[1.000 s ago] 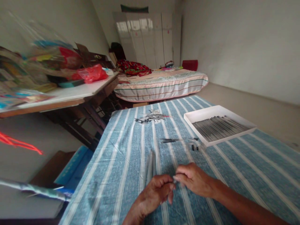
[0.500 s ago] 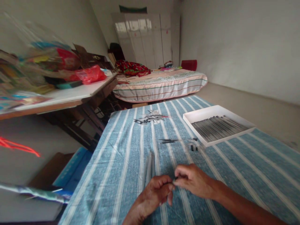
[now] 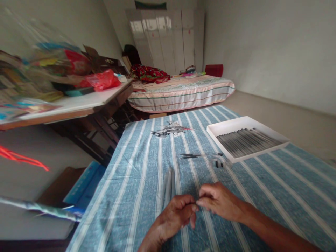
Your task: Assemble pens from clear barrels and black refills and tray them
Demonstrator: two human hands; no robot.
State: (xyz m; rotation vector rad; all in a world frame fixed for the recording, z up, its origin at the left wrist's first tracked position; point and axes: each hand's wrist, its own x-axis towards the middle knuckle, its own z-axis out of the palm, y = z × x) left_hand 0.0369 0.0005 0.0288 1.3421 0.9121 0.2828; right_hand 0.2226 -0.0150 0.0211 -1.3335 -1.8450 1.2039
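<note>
My left hand [image 3: 177,215] and my right hand [image 3: 220,201] meet fingertip to fingertip low over the striped cloth. Both are closed in a pinch, and whatever they hold is mostly hidden and too small to name. Beside my left hand lie several grey tubes [image 3: 168,185], pointing away from me. Farther off, a few thin black rods [image 3: 189,155] rest on the cloth. To their right sits a small clear plastic bag [image 3: 219,163] with little black pieces in it.
A white box [image 3: 233,158] with rows of dark pen-like sticks stands at the right. A pile of thin black parts [image 3: 170,130] lies at the table's far end. At left, a cluttered side table [image 3: 86,108] holds a red plastic bag [image 3: 101,79]. Beyond is a bed [image 3: 183,94].
My hands stay pinched together, their fingertips now closer, and the dark bit seen between them is hidden. The whole view has shifted slightly.
</note>
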